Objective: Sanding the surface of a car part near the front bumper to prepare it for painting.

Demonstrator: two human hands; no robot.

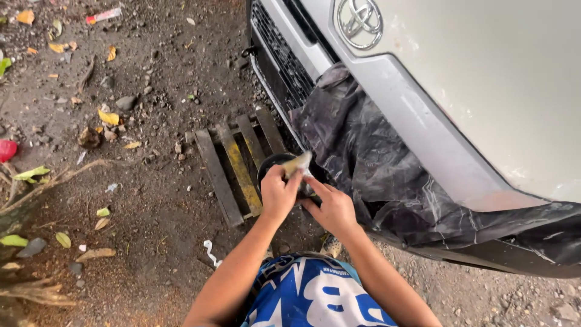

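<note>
Silver vehicle front (pixel 484 91) fills the upper right, its bumper draped with black plastic sheeting (pixel 375 163); bare dirt ground (pixel 151 181) with scattered leaves and stones; weathered wooden pallet (pixel 236 163) lies flat just before the grille; small round black container (pixel 273 165) sits on the pallet's near end, contents hidden behind the hands; left hand (pixel 278 194) clenched around a flat pale scraper-like tool (pixel 297 163), blade tilted up over the container; right hand (pixel 331 206) beside it, fingers curled at the tool's lower end, grip unclear.
</note>
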